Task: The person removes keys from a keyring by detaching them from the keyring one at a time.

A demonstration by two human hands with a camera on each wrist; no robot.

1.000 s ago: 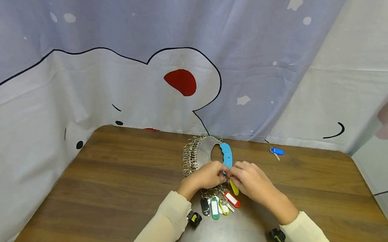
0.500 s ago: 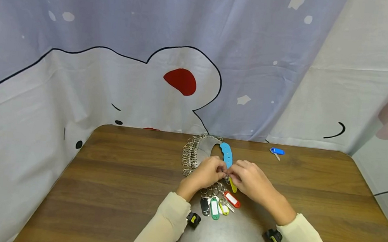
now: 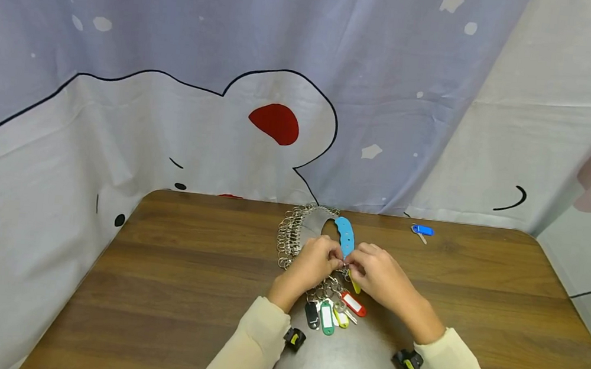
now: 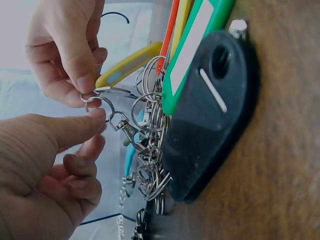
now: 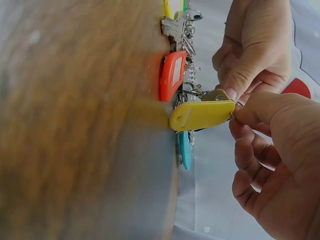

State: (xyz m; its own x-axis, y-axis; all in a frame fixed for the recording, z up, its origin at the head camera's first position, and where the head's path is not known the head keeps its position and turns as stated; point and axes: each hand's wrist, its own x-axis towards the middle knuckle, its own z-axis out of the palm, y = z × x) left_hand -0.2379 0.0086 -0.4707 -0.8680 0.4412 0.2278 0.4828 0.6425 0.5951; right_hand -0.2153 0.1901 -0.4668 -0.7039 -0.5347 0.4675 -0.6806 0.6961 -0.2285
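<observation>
My left hand [image 3: 315, 262] pinches a metal split ring [image 4: 108, 106] that hangs on a small swivel clasp [image 4: 130, 132]. Fingertips nearly meeting it, my right hand [image 3: 379, 276] pinches the ring of a yellow key tag [image 5: 202, 115] with a key beside it. Whether the two rings are linked cannot be told. Beneath both hands lies a grey curved metal plate [image 3: 313, 226] with a light blue handle [image 3: 345, 235] and a row of ring clasps [image 3: 288, 234]. A red tag [image 3: 353, 304], a green tag [image 3: 327, 318], another yellow tag and a black tag [image 3: 312, 315] hang at its near end.
A blue key tag [image 3: 422, 230] with a key lies apart at the back right of the wooden table [image 3: 183, 292]. A patterned curtain [image 3: 172, 131] hangs right behind the table's back edge.
Both hands have turned slightly and stayed close together at the ring. The right wrist has shifted a little to the left, and the yellow tag is now more hidden behind the right hand.
</observation>
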